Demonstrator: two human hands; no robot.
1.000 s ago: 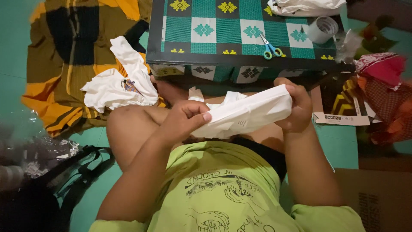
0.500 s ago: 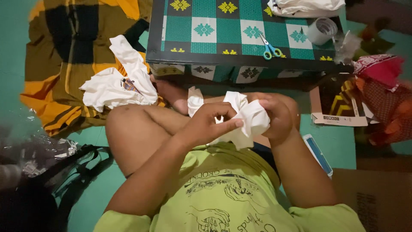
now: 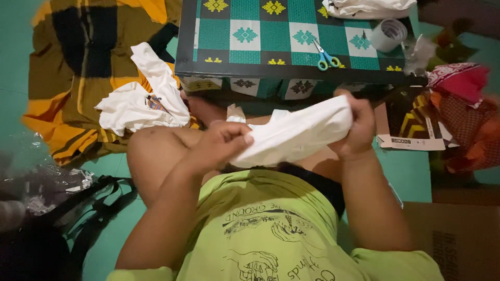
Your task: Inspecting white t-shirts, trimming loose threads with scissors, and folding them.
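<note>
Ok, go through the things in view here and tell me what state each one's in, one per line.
White cloth: stretched between both hands, partly folded.
Left hand: gripping the cloth's left end.
Right hand: gripping the cloth's right end.
Scissors: lying on the patterned table, blades shut.
Tape roll: standing on its flat side on the table.
White garment: crumpled on the striped blanket.

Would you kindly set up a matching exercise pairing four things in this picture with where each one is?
Things:
1. scissors
2. tape roll
3. white cloth
4. crumpled white garment

Places:
A. stretched between the left hand and right hand
B. on the striped blanket, left of the table
C. near the table's front edge
D. at the table's right end

Pairs: 1-C, 2-D, 3-A, 4-B
</note>
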